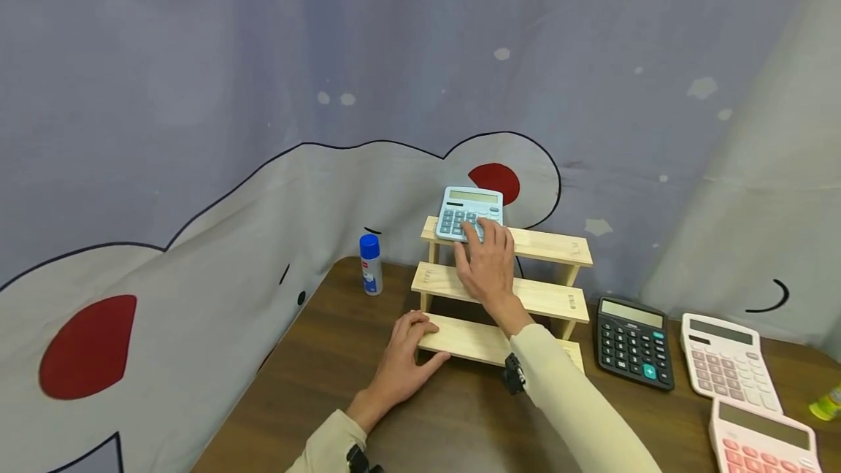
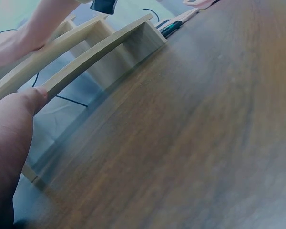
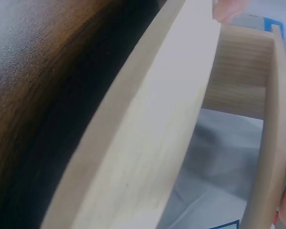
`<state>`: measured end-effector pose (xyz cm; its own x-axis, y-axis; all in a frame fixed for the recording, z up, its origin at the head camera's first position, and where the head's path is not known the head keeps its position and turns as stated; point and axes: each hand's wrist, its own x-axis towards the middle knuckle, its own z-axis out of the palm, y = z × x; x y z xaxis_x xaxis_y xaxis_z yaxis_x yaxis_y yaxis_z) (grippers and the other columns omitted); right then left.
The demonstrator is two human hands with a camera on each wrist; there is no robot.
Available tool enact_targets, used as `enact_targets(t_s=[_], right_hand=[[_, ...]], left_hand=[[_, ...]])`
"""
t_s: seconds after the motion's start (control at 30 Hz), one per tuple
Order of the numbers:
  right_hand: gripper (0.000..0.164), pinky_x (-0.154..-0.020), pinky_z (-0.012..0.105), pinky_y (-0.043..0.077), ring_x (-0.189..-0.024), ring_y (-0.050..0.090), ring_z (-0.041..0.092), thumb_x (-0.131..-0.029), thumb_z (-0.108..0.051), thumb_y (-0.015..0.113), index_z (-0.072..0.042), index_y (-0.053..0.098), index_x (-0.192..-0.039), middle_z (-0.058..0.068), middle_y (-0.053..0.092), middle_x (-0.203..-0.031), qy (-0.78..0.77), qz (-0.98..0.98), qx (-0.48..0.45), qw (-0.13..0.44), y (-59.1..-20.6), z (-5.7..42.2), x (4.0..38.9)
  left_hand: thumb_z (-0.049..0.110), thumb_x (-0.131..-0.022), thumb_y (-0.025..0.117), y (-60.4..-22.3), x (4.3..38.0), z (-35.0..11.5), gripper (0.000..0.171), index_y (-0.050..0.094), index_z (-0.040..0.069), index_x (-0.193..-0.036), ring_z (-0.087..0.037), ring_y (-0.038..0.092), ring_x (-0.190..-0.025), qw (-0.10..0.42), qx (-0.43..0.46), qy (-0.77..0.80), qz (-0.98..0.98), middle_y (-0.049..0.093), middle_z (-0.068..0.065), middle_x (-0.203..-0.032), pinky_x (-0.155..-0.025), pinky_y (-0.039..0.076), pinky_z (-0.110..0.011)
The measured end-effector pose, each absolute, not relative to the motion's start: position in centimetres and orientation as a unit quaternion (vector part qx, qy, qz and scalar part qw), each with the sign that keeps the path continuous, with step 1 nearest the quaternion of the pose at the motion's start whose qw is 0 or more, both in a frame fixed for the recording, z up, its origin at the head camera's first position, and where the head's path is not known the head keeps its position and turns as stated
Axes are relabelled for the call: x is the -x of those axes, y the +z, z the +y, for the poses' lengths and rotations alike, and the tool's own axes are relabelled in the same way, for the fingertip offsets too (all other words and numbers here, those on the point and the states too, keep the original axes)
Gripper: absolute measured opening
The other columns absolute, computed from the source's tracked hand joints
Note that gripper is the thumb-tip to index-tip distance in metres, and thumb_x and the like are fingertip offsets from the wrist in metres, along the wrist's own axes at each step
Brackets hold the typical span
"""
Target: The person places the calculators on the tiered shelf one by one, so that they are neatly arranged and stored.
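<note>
A light blue calculator (image 1: 469,203) sits at the left end of the top step of a three-tier wooden stand (image 1: 548,244), its keys and display facing me. My right hand (image 1: 489,261) reaches over the stand, its fingertips touching the calculator's lower keys and covering some of them. With my left hand (image 1: 401,360) I hold the left end of the lowest step (image 1: 469,340). The fingers lie over the board, and in the left wrist view the thumb (image 2: 35,98) presses its front edge. The right wrist view shows mostly the stand's boards (image 3: 148,114).
Left of the stand stands a blue-capped bottle (image 1: 371,268). To the right lie a black calculator (image 1: 634,345), a white one (image 1: 729,363) and a pink one (image 1: 762,436). A yellow-green object (image 1: 828,406) is at the far right. A patterned curtain (image 1: 368,188) hangs behind the brown table (image 1: 296,378).
</note>
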<state>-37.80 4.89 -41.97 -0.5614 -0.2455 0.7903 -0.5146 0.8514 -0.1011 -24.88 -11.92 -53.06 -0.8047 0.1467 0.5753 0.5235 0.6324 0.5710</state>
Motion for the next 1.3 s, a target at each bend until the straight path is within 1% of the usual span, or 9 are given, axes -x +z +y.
enact_targets(t_s=[0.23,0.4,0.5,0.67,0.77,0.87,0.97,1.1,1.3], right_hand=[[0.051,-0.112,0.055,0.029,-0.130,0.043,0.037,-0.097,-0.044,0.051,-0.007,0.057,-0.132,0.019,0.050,-0.138,0.185,-0.884,-0.208,0.376,-40.4,6.1,37.1],[0.056,-0.110,0.054,0.030,-0.128,0.042,0.038,-0.096,-0.047,0.055,-0.006,0.053,-0.134,0.020,0.048,-0.137,0.204,-0.893,-0.192,0.351,-39.5,7.6,36.2],[0.059,-0.109,0.055,0.030,-0.128,0.041,0.039,-0.095,-0.048,0.057,-0.006,0.051,-0.135,0.021,0.047,-0.137,0.212,-0.896,-0.178,0.346,-39.0,9.0,35.7],[0.067,-0.109,0.057,0.029,-0.132,0.038,0.041,-0.093,-0.052,0.058,-0.004,0.048,-0.138,0.021,0.045,-0.140,0.242,-0.899,-0.140,0.338,-38.3,11.6,35.1],[0.072,-0.111,0.058,0.026,-0.134,0.035,0.042,-0.092,-0.053,0.060,-0.003,0.045,-0.141,0.022,0.043,-0.142,0.254,-0.902,-0.118,0.330,-38.0,13.2,34.8],[0.073,-0.112,0.060,0.024,-0.135,0.033,0.043,-0.092,-0.052,0.061,-0.003,0.043,-0.144,0.023,0.040,-0.145,0.271,-0.903,-0.093,0.320,-37.8,14.9,34.4],[0.071,-0.112,0.062,0.022,-0.137,0.031,0.045,-0.094,-0.050,0.059,-0.003,0.042,-0.144,0.024,0.038,-0.147,0.295,-0.900,-0.066,0.314,-37.8,16.7,33.9],[0.069,-0.112,0.063,0.021,-0.137,0.029,0.045,-0.097,-0.051,0.055,-0.003,0.042,-0.144,0.025,0.036,-0.147,0.308,-0.896,-0.039,0.317,-38.1,19.0,33.6],[0.073,-0.113,0.065,0.017,-0.137,0.026,0.048,-0.099,-0.056,0.048,-0.001,0.037,-0.147,0.029,0.031,-0.147,0.308,-0.900,0.019,0.308,-39.5,22.4,32.5]], left_hand=[[0.042,-0.088,0.075,-53.0,25.1,-11.8,0.040,0.063,0.018,-0.118,-0.026,0.043,-0.134,0.256,0.197,-0.373,-0.869,0.051,-0.004,-0.134,-0.105,0.044,-0.052],[0.042,-0.088,0.075,-53.3,25.0,-12.0,0.041,0.063,0.018,-0.119,-0.025,0.041,-0.137,0.242,0.193,-0.382,-0.871,0.050,-0.003,-0.135,-0.108,0.043,-0.050],[0.042,-0.088,0.075,-53.3,25.0,-12.0,0.041,0.063,0.019,-0.119,-0.023,0.040,-0.138,0.232,0.188,-0.388,-0.872,0.049,-0.002,-0.135,-0.110,0.042,-0.049],[0.041,-0.088,0.076,-53.4,25.3,-11.9,0.041,0.063,0.018,-0.119,-0.024,0.041,-0.136,0.239,0.191,-0.390,-0.868,0.050,-0.002,-0.135,-0.108,0.043,-0.050],[0.041,-0.087,0.076,-53.5,25.5,-11.9,0.041,0.064,0.018,-0.119,-0.025,0.041,-0.136,0.242,0.193,-0.390,-0.867,0.050,-0.003,-0.135,-0.108,0.042,-0.051],[0.041,-0.087,0.077,-53.6,25.6,-12.0,0.042,0.064,0.017,-0.118,-0.025,0.041,-0.136,0.238,0.189,-0.392,-0.868,0.050,-0.003,-0.135,-0.109,0.042,-0.050],[0.042,-0.086,0.078,-53.6,25.6,-12.1,0.042,0.064,0.017,-0.118,-0.025,0.041,-0.136,0.235,0.188,-0.392,-0.869,0.050,-0.003,-0.135,-0.109,0.042,-0.050],[0.041,-0.086,0.077,-53.6,25.7,-12.1,0.041,0.063,0.018,-0.118,-0.025,0.042,-0.134,0.244,0.190,-0.387,-0.869,0.050,-0.003,-0.135,-0.105,0.044,-0.051],[0.040,-0.086,0.078,-53.4,25.6,-11.9,0.041,0.063,0.018,-0.117,-0.024,0.043,-0.134,0.234,0.187,-0.396,-0.868,0.050,-0.003,-0.135,-0.105,0.045,-0.050]])
